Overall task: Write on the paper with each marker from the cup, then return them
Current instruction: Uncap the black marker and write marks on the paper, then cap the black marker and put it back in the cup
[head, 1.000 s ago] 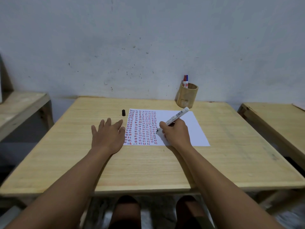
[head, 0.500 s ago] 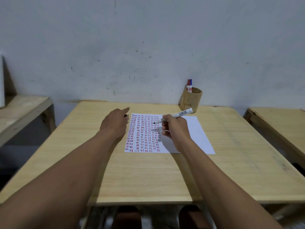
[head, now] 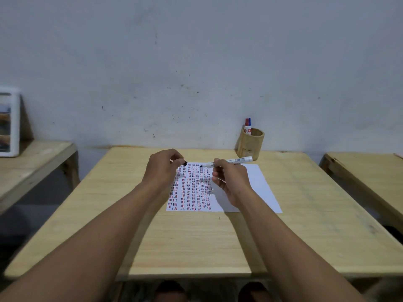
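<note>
A white paper point(head: 257, 188) lies on the wooden table point(head: 196, 236), its left half filled with rows of red, blue and black marks. My right hand point(head: 231, 179) holds an uncapped white marker point(head: 231, 161) level above the paper, black tip pointing left. My left hand point(head: 162, 168) pinches the black cap point(head: 185, 163) a short gap left of that tip. A bamboo cup point(head: 250, 146) stands at the table's back edge with red and blue markers point(head: 247, 127) sticking out.
A second wooden table point(head: 366, 175) stands to the right and a third point(head: 28, 162) to the left, which carries a white framed box point(head: 9, 123). A grey wall runs right behind the tables. My knees show under the front edge.
My right hand lifted the marker off the paper and turned it level. My left hand left the paper's edge, picked the black cap from the table and brought it toward the tip.
</note>
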`<state>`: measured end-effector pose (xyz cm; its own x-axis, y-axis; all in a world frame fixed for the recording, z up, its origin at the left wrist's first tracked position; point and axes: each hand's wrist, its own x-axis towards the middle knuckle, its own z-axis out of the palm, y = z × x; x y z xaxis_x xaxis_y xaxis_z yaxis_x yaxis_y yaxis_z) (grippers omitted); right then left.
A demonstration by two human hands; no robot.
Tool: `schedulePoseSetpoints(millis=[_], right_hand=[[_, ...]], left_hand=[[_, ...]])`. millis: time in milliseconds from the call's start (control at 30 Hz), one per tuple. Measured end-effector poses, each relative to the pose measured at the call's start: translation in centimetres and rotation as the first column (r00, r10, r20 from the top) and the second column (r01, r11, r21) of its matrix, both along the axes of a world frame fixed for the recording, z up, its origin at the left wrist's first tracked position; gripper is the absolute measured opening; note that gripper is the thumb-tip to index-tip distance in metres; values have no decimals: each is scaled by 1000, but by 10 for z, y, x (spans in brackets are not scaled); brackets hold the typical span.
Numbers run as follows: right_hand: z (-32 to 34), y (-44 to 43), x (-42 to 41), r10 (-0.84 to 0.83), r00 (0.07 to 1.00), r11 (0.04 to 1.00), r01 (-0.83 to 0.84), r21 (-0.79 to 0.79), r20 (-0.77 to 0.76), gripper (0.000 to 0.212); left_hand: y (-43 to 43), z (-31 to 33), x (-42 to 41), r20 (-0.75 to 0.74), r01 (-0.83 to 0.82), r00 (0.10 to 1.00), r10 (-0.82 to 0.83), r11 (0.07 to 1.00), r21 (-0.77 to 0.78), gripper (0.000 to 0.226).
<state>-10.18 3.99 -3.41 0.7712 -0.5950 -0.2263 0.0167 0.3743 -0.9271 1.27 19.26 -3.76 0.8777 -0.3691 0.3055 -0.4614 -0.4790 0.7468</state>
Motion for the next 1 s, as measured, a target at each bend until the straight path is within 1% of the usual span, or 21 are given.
schedulePoseSetpoints(millis=[67,133,233,300,400,500,633,867,1000], right_hand=[[4,1,-4,-9,1000,1000,9,29,27,10],[8,2,-7,-7,999,999,5,38,50,12],[16,0,-11,-5,996,999,2,40,84,11],[21,-1,-13,-4,994,999,0,37,108,9],[26,-3,-15,2,991,999,-6,31,136,10],[29,-4,-18,9,989,1000,-11,16,147,10],[31,-5,-22,36,987,999,-35,-10,158,10],[32,-4,-25,58,986,998,-59,2,158,13],[34,-2,-25,51,983,999,-54,9,177,13]], left_hand=[[-5,5,-7,-44,7,999,-11,996,-84,9],[-10,8,-13,-124,-5,992,-17,985,-173,11],[-15,13,-22,-227,8,971,-73,962,-274,11],[-19,17,-27,-281,14,954,-107,949,-315,11],[-24,24,-36,-319,16,938,-136,936,-353,10],[-28,29,-43,-378,16,907,-186,912,-409,14],[-31,34,-48,-380,36,903,-202,916,-400,16],[-30,41,-52,-383,31,900,-209,907,-421,14],[-30,46,-54,-347,38,917,-198,908,-418,11]])
